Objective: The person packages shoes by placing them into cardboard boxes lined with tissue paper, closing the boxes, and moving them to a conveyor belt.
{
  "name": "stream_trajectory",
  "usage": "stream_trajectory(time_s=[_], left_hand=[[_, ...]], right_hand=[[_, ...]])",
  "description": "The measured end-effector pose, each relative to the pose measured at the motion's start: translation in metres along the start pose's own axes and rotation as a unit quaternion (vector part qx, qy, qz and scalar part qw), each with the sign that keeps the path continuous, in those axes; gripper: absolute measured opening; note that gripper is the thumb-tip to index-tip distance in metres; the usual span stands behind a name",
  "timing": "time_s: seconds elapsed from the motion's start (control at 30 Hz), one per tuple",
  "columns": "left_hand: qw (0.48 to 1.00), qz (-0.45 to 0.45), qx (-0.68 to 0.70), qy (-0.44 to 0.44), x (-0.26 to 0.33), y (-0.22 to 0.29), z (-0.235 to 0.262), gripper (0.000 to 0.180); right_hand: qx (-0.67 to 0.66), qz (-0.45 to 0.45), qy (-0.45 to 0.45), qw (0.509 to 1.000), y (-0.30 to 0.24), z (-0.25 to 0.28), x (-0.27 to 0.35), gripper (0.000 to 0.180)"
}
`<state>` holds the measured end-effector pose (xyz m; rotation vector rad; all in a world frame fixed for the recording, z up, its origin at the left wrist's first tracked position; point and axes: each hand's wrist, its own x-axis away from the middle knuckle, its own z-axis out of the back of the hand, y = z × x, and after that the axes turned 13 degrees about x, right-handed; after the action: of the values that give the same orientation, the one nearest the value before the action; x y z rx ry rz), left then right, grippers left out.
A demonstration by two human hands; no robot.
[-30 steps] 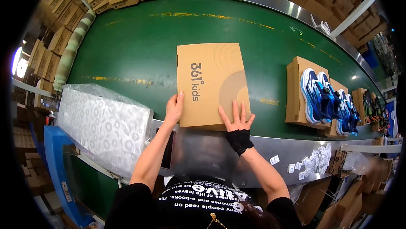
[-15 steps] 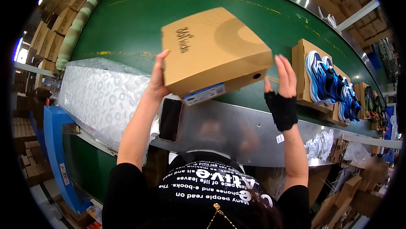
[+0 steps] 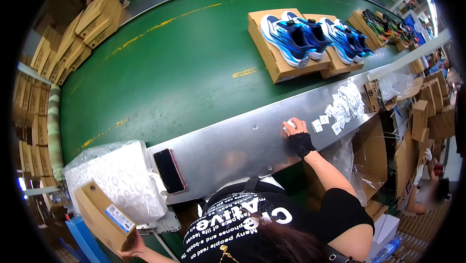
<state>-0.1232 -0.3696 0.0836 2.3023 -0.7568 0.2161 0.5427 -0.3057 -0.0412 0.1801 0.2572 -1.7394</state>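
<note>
At the lower left, my left hand (image 3: 132, 247) grips the bottom end of a brown shoe box (image 3: 104, 217), which is tilted and carries a blue-and-white label. My right hand (image 3: 296, 129), in a black fingerless glove, rests over the metal ledge with its fingers curled round a small white packet (image 3: 290, 123). Beside it lie a few loose packets and a heap of small white packets (image 3: 347, 102). Part of my left hand is hidden behind the box.
A phone (image 3: 170, 170) lies on the metal ledge (image 3: 228, 141), next to plastic-wrapped patterned paper (image 3: 114, 178). Across the green conveyor belt (image 3: 179, 69), blue-and-white sneakers (image 3: 291, 37) sit on shoe boxes. Boxes are stacked at the far left (image 3: 97, 20). Another person works at the right.
The shoe box has gone from above the belt to the lower left in my left hand. My right hand has moved to the packets on the ledge. The view has turned rightward.
</note>
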Motion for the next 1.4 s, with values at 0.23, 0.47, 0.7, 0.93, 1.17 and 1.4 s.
stream_trajectory(time_s=[0.23,0.47,0.7,0.93,1.17,1.4], left_hand=[[0.992,0.079,-0.087,0.048,0.012,-0.051,0.015,0.065],[0.699,0.561,-0.314,-0.315,0.185,-0.253,-0.088,0.055],[0.731,0.495,-0.340,-0.324,0.192,-0.306,-0.092,0.020],[0.772,0.482,-0.330,-0.252,0.181,-0.286,-0.087,0.024],[0.756,0.426,-0.391,-0.307,0.172,-0.274,-0.099,0.016],[0.765,0.225,-0.380,-0.470,0.206,-0.288,-0.182,0.021]], right_hand=[[-0.239,-0.101,-0.093,0.961,-0.045,0.018,-0.014,0.030],[-0.477,0.063,-0.218,0.849,-0.168,0.058,-0.030,0.042],[-0.138,0.150,0.103,0.974,-0.071,0.085,-0.139,0.047],[0.153,-0.060,-0.082,0.983,0.057,0.131,-0.239,0.047],[-0.014,0.027,-0.071,0.997,0.028,0.164,-0.229,0.041],[-0.129,0.167,-0.126,0.969,-0.046,0.218,-0.175,0.044]])
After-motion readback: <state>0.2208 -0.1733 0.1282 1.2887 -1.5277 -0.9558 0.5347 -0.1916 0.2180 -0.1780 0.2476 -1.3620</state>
